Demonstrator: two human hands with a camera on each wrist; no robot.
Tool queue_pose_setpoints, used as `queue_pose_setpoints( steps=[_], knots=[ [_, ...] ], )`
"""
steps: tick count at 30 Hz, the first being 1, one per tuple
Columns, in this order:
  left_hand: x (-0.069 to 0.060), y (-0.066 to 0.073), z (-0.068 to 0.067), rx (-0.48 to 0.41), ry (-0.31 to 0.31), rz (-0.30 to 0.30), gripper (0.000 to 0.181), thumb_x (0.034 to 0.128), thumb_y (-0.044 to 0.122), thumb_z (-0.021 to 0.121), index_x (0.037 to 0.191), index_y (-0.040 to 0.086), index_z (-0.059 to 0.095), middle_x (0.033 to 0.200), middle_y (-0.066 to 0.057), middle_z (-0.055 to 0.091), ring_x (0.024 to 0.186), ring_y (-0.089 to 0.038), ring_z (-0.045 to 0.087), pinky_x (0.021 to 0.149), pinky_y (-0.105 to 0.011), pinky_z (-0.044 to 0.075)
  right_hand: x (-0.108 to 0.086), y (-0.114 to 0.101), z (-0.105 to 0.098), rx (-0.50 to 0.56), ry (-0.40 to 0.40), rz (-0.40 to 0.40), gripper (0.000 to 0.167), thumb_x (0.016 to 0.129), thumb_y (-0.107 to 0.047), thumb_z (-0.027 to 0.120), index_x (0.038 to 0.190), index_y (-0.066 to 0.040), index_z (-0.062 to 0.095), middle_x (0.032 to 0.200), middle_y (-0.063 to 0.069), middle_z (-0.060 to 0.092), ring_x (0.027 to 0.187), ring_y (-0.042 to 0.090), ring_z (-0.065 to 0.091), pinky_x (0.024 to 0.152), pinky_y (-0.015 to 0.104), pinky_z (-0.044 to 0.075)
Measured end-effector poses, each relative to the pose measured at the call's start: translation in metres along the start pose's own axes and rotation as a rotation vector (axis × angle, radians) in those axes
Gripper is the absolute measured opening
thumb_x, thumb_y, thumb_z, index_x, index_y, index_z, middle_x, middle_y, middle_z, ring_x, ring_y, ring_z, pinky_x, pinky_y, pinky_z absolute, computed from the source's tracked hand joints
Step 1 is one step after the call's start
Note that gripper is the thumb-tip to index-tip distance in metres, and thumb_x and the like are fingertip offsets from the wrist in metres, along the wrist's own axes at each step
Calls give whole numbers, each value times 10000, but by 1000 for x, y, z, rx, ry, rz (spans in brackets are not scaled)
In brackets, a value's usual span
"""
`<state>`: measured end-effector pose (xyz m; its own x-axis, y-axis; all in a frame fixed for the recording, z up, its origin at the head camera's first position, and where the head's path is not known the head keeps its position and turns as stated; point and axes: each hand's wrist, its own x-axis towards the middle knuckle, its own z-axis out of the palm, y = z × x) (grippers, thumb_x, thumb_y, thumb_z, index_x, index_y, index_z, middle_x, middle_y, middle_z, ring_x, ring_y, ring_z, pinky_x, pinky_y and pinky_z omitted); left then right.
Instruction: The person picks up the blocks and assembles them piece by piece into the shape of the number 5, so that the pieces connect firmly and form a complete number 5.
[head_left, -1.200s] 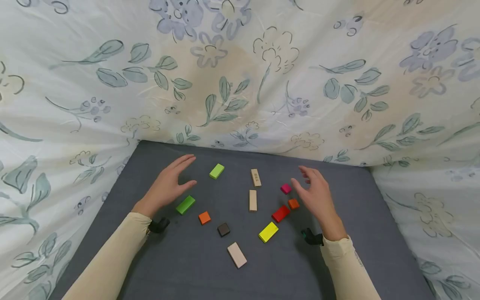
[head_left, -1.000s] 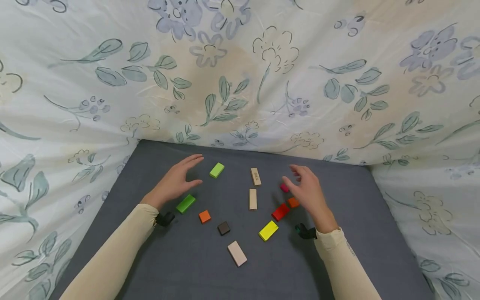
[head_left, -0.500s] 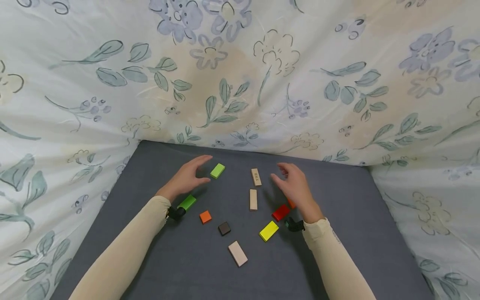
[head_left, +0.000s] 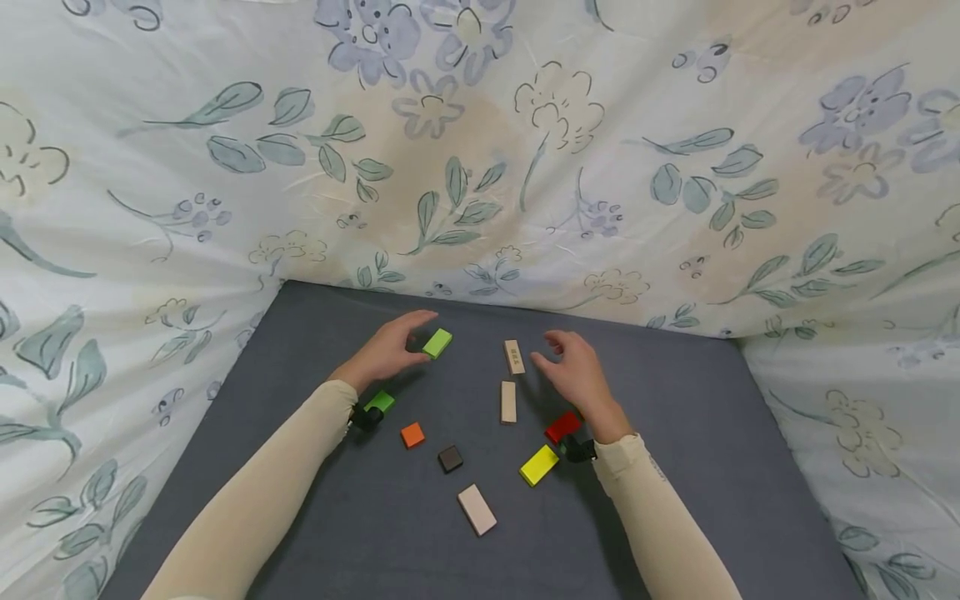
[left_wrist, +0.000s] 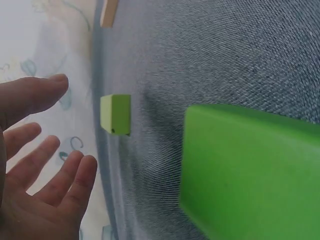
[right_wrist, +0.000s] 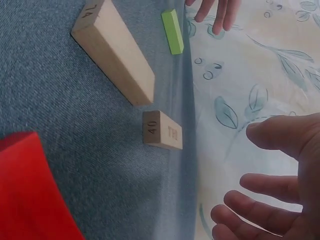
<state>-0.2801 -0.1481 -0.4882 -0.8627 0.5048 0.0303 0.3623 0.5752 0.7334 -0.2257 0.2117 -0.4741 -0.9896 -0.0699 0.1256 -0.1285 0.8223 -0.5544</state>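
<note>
In the head view the left hand [head_left: 385, 350] hovers with fingers spread just left of the light green block [head_left: 437, 343]; the left wrist view shows a gap between that block [left_wrist: 116, 114] and the fingers. Under the left wrist lies the darker green block [head_left: 380, 402]. The right hand [head_left: 579, 373] hangs above the table, fingers apart and holding nothing, right of the stamped wooden block [head_left: 513, 357]. A plain wooden block [head_left: 508, 402] lies nearer the front. The red block [head_left: 562, 427] is partly behind the right wrist.
On the dark grey cloth [head_left: 360, 533] lie an orange block [head_left: 412, 435], a dark brown block [head_left: 450, 459], a pale pink block [head_left: 477, 510] and a yellow block [head_left: 539, 465]. A flowered curtain [head_left: 480, 150] rises behind and at both sides.
The left hand has moved right, up to the light green block. From over the pink and orange pieces, the right hand has moved left toward the wooden blocks. The blocks lie as before.
</note>
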Motion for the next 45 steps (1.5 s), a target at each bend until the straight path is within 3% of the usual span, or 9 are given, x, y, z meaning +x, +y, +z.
queue_pose_setpoints(
  steps=[5,13,33,45],
  knots=[
    [4,-4,5,-5,-12,-48,825,980,64,818,1686,79,391,1735,-170,326,1500,-427,444,1147,-582,445,7,-1,9,13,-30,23,551,1033,-307,775,1474,-6,638,1354,186,660,1193,360,633,985,549,541],
    [13,-6,9,-41,-36,-108,839,981,64,818,1697,116,384,1744,-142,317,1471,-436,474,1109,-573,484,10,-2,13,16,-45,27,538,1033,-297,774,1466,-5,647,1352,183,666,1188,352,641,980,543,548],
    [33,-9,17,13,-66,-108,802,979,93,827,1673,88,425,1719,-146,368,1501,-388,443,1163,-554,424,23,-5,37,-12,-130,32,548,1017,-284,788,1450,20,647,1270,194,672,1077,335,677,906,507,581],
    [36,-7,25,51,-48,-103,725,978,43,810,1630,59,491,1678,-171,431,1506,-394,435,1182,-559,400,26,-2,46,-39,-103,13,477,965,-229,853,1328,46,710,1125,166,678,986,311,619,888,501,547]
  ],
)
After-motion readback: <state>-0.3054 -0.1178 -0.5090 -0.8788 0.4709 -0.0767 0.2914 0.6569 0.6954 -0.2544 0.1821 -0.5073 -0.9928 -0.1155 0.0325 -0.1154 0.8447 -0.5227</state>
